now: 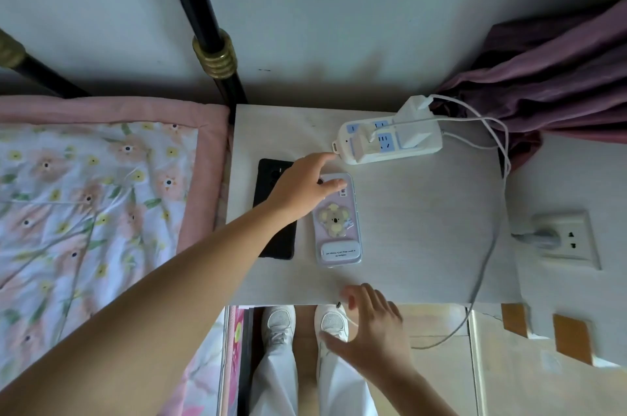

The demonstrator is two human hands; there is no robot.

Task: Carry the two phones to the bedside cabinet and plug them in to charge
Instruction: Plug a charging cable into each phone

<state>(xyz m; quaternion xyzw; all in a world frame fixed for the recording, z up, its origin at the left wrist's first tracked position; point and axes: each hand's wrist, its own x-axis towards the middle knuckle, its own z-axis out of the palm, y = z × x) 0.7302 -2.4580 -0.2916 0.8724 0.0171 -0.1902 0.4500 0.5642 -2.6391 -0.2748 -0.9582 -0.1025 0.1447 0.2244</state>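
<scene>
Two phones lie face down, side by side, on the white bedside cabinet point(424, 229). The black phone point(276, 246) is on the left. To its right is the lilac-cased phone point(337, 232), which has a koala grip. My left hand point(302, 189) reaches over their far ends with fingers spread; its thumb rests on the lilac phone's top and its forefinger points toward the power strip point(390, 140). At the cabinet's front edge, my right hand point(369, 330) has a white charging cable point(481, 276) running through it. The cable's dark connector point(338, 304) sticks out past the forefinger.
Two white chargers sit in the power strip, their cables trailing off the cabinet's right side. A wall socket point(565, 239) is on the right, purple fabric point(549, 76) at the back right. The floral bed point(95, 205) and black bedpost point(217, 59) lie left. My feet stand below.
</scene>
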